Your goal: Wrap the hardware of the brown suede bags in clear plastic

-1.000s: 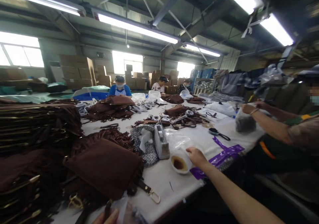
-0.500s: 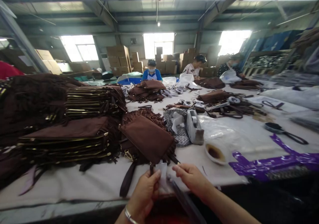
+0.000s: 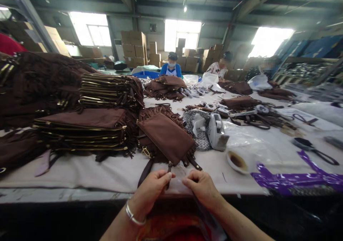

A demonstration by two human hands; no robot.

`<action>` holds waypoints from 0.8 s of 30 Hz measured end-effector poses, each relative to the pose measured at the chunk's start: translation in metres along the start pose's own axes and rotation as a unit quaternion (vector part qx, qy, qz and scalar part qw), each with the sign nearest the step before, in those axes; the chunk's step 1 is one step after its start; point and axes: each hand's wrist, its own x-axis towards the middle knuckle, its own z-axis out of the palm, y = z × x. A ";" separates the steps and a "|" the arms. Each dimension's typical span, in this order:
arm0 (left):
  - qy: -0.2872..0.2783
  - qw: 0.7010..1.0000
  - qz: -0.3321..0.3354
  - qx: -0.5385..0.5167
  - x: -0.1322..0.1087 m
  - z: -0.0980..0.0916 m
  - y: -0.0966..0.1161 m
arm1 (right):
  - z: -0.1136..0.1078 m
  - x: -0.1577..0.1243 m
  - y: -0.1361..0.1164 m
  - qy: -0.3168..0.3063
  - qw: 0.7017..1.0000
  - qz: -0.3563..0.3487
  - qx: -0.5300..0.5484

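Note:
A brown fringed pouch (image 3: 168,135) lies at the table's front, one corner toward me. With thumb and fingers pinched, my left hand (image 3: 151,189) holds the dark zipper pull (image 3: 169,167) at that corner. My right hand (image 3: 203,188) is closed on a thin piece of clear plastic (image 3: 179,179), which spans the gap between both hands. Below the right hand, more translucent plastic (image 3: 210,221) hangs past the table edge. A dark wrist strap (image 3: 146,172) lies beside my left hand.
Piles of brown pouches (image 3: 80,118) stand at left. To the right are a tape dispenser (image 3: 217,134), a tape roll (image 3: 237,161), purple plastic (image 3: 288,180) and a black-handled brush-like item (image 3: 302,143). Co-workers sit across the table, one in blue (image 3: 170,69).
The view has tilted down and shifted left. My right hand's fingers have curled closer together on the plastic, and the whitish strip between my hands now looks thinner and clearer.

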 end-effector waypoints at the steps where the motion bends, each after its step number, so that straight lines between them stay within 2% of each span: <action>1: -0.016 1.000 -0.001 -0.002 0.000 -0.003 0.004 | 0.001 -0.003 -0.001 -0.001 1.000 -0.002 0.004; 5: -0.079 0.996 -0.017 -0.047 0.002 -0.003 0.016 | 0.001 -0.014 -0.008 -0.005 1.000 0.008 0.017; 7: -0.084 0.996 -0.015 -0.036 0.003 0.002 0.017 | 0.001 -0.018 -0.010 -0.010 1.000 0.012 0.021; 11: -0.053 0.998 -0.008 0.013 0.004 0.010 0.014 | 0.001 -0.023 -0.013 -0.020 0.999 0.028 0.031; 16: -0.016 0.995 0.039 0.091 0.005 0.013 0.007 | 0.001 -0.027 -0.014 -0.021 0.998 0.036 0.042; 24: 0.014 0.993 0.046 0.103 0.005 0.021 0.004 | 0.005 -0.029 -0.010 -0.038 0.992 0.063 0.106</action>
